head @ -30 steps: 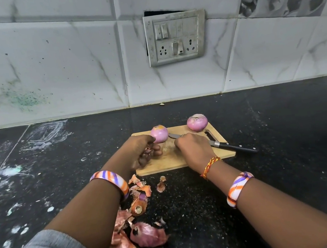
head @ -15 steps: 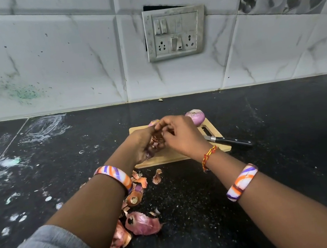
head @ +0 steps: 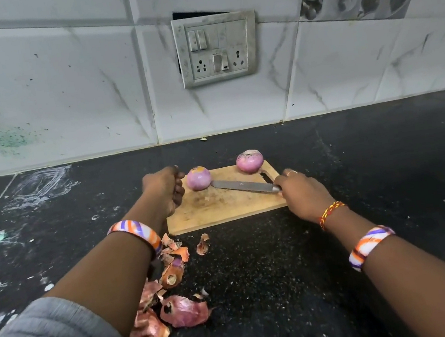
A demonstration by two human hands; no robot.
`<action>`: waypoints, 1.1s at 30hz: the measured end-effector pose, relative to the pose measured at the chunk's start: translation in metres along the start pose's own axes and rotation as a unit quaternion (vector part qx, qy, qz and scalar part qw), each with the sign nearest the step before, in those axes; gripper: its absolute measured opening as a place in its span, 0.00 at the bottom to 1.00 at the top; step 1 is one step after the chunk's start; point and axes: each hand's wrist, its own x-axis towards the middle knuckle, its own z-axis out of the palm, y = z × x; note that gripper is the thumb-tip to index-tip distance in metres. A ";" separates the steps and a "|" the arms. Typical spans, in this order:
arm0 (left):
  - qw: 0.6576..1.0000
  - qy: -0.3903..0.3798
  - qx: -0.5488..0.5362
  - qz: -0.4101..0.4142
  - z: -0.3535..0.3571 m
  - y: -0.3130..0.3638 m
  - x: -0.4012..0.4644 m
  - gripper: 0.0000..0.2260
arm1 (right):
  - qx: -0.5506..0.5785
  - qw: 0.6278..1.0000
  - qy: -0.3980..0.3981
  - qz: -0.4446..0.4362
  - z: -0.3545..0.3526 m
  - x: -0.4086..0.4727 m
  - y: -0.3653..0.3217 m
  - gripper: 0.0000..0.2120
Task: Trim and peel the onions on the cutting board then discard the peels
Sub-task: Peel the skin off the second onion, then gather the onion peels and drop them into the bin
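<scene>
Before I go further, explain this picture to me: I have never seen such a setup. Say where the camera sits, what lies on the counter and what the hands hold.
There is no machine here. A person wears a wide-angle camera on the head, looking forward and down, so the two arms are their own. On the black counter lies a wooden cutting board with two peeled onions on it. The right hand grips the handle of a knife whose blade lies on the board. The left hand is curled at the board's left edge; whether it holds anything cannot be told. Onion peels lie piled on the counter beside the left forearm.
</scene>
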 end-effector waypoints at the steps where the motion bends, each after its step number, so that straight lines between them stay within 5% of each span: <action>1: 1.000 -0.006 0.012 0.002 0.002 0.000 0.001 0.14 | 0.023 1.000 0.017 0.000 0.001 -0.002 0.002 0.16; 7: 0.998 -0.007 0.057 0.027 0.013 -0.001 0.004 0.13 | 0.203 0.954 0.148 0.166 -0.003 -0.010 0.005 0.11; 11: 0.998 -0.012 0.063 0.023 0.020 -0.003 0.000 0.12 | 0.201 0.940 0.063 0.268 -0.004 -0.004 0.001 0.13; 16: 0.996 -0.013 0.075 0.040 0.016 -0.005 -0.006 0.13 | 0.148 0.957 0.006 0.250 0.003 0.002 -0.014 0.13; 24: 0.989 0.018 0.114 0.093 -0.010 -0.004 -0.018 0.14 | 0.050 0.974 0.035 0.216 -0.013 -0.003 -0.021 0.14; 28: 0.960 0.091 0.201 0.173 -0.028 -0.001 -0.026 0.15 | 0.183 0.968 0.167 0.045 -0.020 -0.010 -0.047 0.14; 33: 0.900 0.167 0.341 0.213 -0.065 -0.006 -0.029 0.13 | 0.362 0.929 0.052 -0.048 -0.013 -0.021 -0.101 0.12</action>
